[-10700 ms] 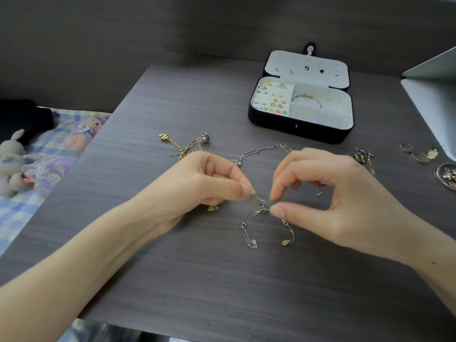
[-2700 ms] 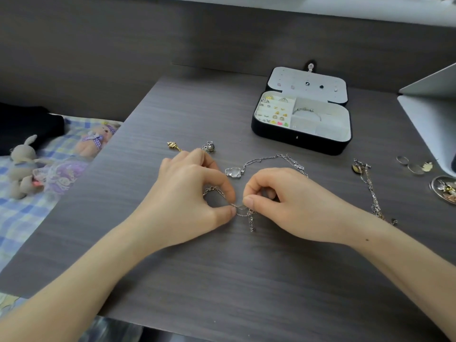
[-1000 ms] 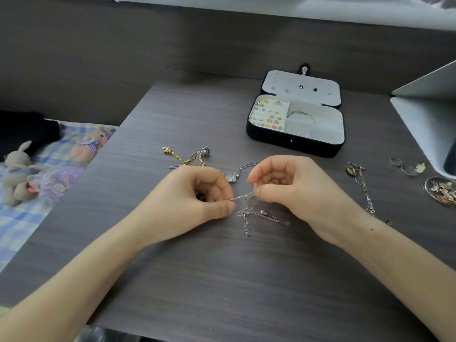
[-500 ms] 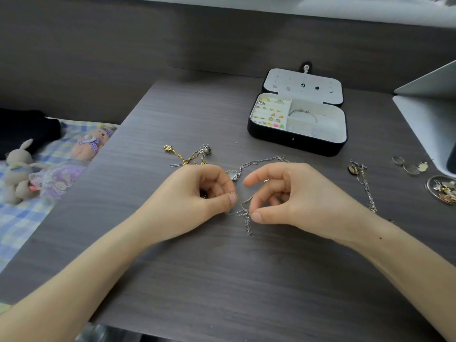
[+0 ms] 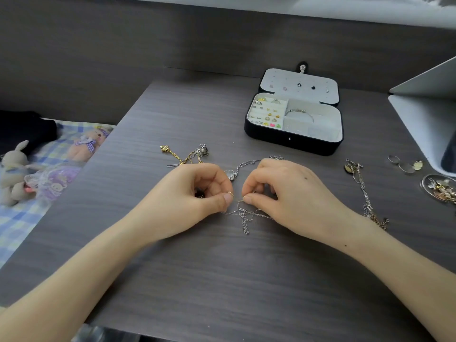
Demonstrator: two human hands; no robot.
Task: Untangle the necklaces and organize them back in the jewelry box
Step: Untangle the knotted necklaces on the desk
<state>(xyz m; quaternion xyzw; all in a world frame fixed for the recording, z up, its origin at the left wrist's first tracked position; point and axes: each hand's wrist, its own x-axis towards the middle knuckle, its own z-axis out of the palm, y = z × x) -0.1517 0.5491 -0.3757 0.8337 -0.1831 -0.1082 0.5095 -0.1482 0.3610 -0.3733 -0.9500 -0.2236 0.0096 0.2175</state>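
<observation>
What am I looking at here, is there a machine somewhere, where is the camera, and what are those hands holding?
There is no machine. These are a person's two bare hands, filmed by one wide-angle camera worn on the head and looking forward and down. That is why both arms come in from the bottom edge.

The left hand and the right hand each pinch a fine strand of the tangled chains between thumb and forefinger. The rest of the tangle lies on the grey table.

Beyond the hands stands an open jewelry box. It has small earrings and rings in one compartment and a bangle in another. A gold chain lies to the left and a silver chain to the right, near a small dish of trinkets. Off the table on the left lie plush toys.
</observation>
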